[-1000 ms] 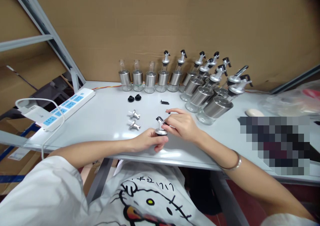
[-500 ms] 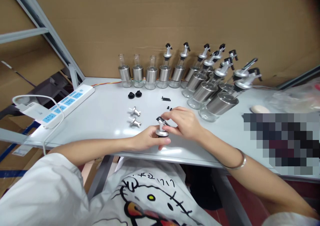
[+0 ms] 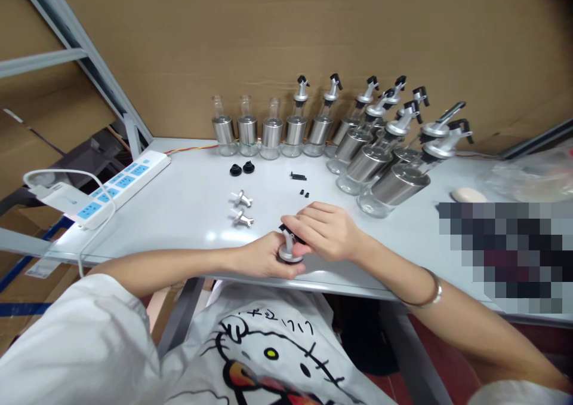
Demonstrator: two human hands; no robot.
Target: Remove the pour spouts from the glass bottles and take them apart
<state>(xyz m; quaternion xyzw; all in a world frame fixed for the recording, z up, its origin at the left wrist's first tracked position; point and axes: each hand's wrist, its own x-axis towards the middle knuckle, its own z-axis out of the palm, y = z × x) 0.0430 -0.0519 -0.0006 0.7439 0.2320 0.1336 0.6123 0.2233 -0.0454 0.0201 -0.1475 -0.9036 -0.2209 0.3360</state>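
Near the front edge of the table, my left hand [image 3: 268, 257] is closed round the base of a silver pour spout [image 3: 289, 253] with a black flip lever. My right hand [image 3: 329, 230] grips the lever end, its thumb and curled fingers pressed on the black part, which they partly hide. To the left lie two loose silver spouts [image 3: 242, 218] on their sides. Beyond them sit two black stoppers [image 3: 242, 168]. Black lever pieces [image 3: 298, 177] and two tiny black caps [image 3: 304, 193] lie just past my right hand.
Three glass bottles [image 3: 247, 131] with steel sleeves and bare necks stand at the back. Several spouted bottles [image 3: 389, 178] crowd the right. A white power strip [image 3: 129, 184] with a cable lies left. Clear plastic [image 3: 528, 175] and a pale oval object [image 3: 468, 195] are far right.
My right hand has closed further over the lever, its fingers now curled on top. Both hands and the spout have dropped slightly toward the table edge.
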